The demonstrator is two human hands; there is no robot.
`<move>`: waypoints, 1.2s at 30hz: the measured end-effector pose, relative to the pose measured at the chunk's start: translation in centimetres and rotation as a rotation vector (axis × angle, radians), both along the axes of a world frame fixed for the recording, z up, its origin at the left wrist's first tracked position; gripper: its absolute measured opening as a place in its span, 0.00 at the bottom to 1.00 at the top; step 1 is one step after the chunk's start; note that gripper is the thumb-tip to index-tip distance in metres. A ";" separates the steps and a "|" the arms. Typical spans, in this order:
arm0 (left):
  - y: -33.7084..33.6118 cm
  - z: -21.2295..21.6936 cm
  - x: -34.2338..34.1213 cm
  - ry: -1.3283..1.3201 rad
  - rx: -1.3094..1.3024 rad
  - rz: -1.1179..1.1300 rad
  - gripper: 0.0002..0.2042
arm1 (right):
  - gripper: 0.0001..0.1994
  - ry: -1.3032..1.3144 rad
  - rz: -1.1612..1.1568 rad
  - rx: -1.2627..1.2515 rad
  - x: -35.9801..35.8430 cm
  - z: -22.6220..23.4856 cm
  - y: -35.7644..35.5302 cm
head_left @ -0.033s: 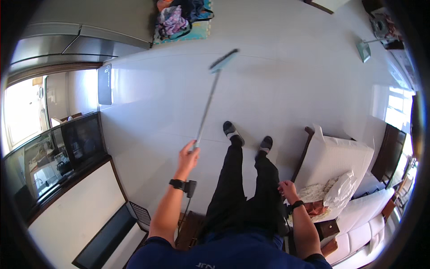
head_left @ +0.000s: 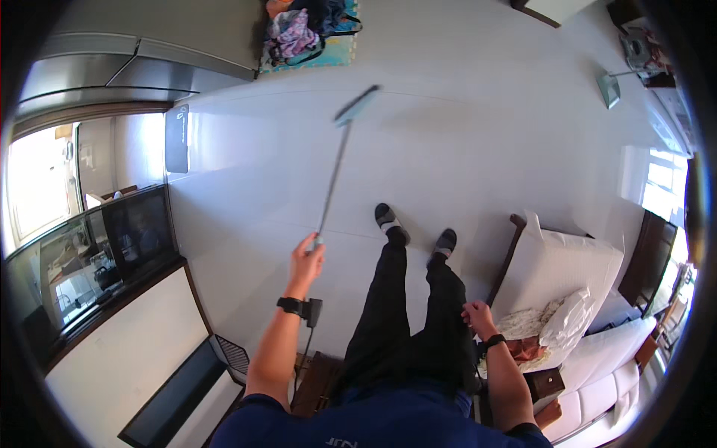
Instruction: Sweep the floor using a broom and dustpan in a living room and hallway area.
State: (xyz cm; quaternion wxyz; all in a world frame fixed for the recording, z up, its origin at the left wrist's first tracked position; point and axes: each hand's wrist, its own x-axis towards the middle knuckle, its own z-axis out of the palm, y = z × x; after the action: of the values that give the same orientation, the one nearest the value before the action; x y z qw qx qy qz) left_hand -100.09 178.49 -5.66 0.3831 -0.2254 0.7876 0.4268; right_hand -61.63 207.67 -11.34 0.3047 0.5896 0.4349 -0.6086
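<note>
My left hand (head_left: 307,263) is closed round the upper end of a long-handled broom (head_left: 334,168). Its grey stick slopes away over the pale floor, and the light blue head with dark bristles (head_left: 357,104) is at the far end, a little blurred. My right hand (head_left: 478,317) hangs beside my right thigh with its fingers curled in, and I see nothing in it. Both wrists wear black bands.
A green dustpan (head_left: 609,91) stands at the far right. Clothes and bags (head_left: 295,33) lie on a coloured mat beside a grey cabinet. A white-covered seat (head_left: 556,261) holding cloth and plastic is at my right. Glass-fronted furniture (head_left: 97,261) stands left.
The broom head has swept left and slightly nearer across the floor. My left hand has shifted a little left with the stick, while my right hand has hardly moved.
</note>
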 end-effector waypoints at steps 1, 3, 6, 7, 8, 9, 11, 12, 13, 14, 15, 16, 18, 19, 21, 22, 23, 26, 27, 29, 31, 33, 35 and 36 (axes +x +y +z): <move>-0.9 0.5 -1.8 0.008 -0.071 0.044 0.23 | 0.09 0.000 0.008 0.002 -1.4 0.2 -0.7; -3.3 -1.0 -5.0 0.031 -0.091 0.122 0.18 | 0.09 0.021 0.040 -0.016 -4.1 0.6 -2.2; -7.7 -5.9 -9.7 0.044 -0.103 0.243 0.10 | 0.09 0.144 0.081 -0.058 -8.7 1.5 -4.7; -7.4 -6.9 -10.7 0.032 -0.076 0.281 0.07 | 0.10 0.167 0.115 -0.049 -9.5 1.4 -5.0; -6.7 -7.9 -10.7 -0.012 -0.133 0.249 0.06 | 0.10 0.154 0.119 -0.043 -10.0 1.7 -5.3; -4.4 -8.7 -10.2 -0.057 -0.182 0.212 0.08 | 0.10 0.151 0.126 -0.023 -10.5 1.8 -5.4; -2.4 -11.1 -6.8 -0.025 -0.125 -0.069 0.10 | 0.10 0.156 0.148 -0.029 -11.6 2.1 -6.1; 0.5 -11.6 -3.9 0.011 -0.070 -0.091 0.11 | 0.09 0.110 0.153 -0.027 -11.6 2.1 -6.0; 4.4 -11.3 -0.5 0.118 -0.110 -0.129 0.07 | 0.09 0.066 0.155 -0.016 -11.5 2.0 -5.6; 7.5 -10.4 1.4 -0.003 -0.058 -0.151 0.06 | 0.09 0.056 0.155 -0.002 -11.1 1.8 -5.2; 10.6 -9.2 3.2 -0.124 -0.013 -0.178 0.12 | 0.09 0.030 0.166 0.017 -10.3 1.8 -5.0; 12.8 -8.3 4.5 -0.114 -0.019 -0.253 0.17 | 0.10 0.010 0.180 0.029 -9.8 1.8 -4.8; 15.1 -9.1 7.0 -0.035 0.024 -0.376 0.22 | 0.10 0.012 0.175 0.031 -10.2 2.1 -4.8; 14.1 -11.8 7.9 0.079 0.052 -0.456 0.22 | 0.10 0.032 0.177 0.010 -11.4 1.9 -5.6; 18.7 -10.7 6.7 -0.176 0.192 -0.414 0.17 | 0.10 -0.011 0.171 0.051 -10.4 2.6 -4.0; 19.5 -10.6 5.5 -0.308 0.265 -0.364 0.15 | 0.10 -0.003 0.175 0.057 -11.0 2.6 -3.7; 19.6 -10.6 3.8 -0.365 0.387 -0.270 0.14 | 0.10 0.004 0.176 0.058 -11.7 2.6 -3.5; 18.9 -7.5 0.3 -0.462 0.524 -0.044 0.13 | 0.10 0.054 0.175 0.080 -12.0 2.6 -2.5; 17.3 -7.0 -0.4 -0.417 0.516 -0.064 0.13 | 0.10 0.070 0.160 0.061 -12.3 2.4 -2.3; 13.9 -5.3 -0.4 -0.376 0.438 -0.057 0.16 | 0.10 0.077 0.119 0.053 -12.5 1.8 -1.7; 9.3 -3.8 0.2 -0.293 0.313 -0.078 0.20 | 0.11 0.073 0.131 0.050 -12.7 1.1 -1.4; 3.0 -4.5 2.2 0.027 0.147 -0.226 0.19 | 0.11 0.075 0.143 0.030 -13.6 0.7 -1.3; -1.0 -3.5 3.2 0.064 0.052 -0.111 0.21 | 0.12 0.084 0.214 0.013 -13.9 0.2 -0.4; -2.3 -3.9 3.4 0.047 -0.016 -0.031 0.23 | 0.12 0.089 0.204 0.008 -13.8 -0.1 0.0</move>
State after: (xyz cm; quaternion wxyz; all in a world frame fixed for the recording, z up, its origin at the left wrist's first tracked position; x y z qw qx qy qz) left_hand -96.71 176.20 -9.56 0.3693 -0.2062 0.8032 0.4195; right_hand -75.43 207.72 -11.46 0.3431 0.5157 0.5080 -0.5985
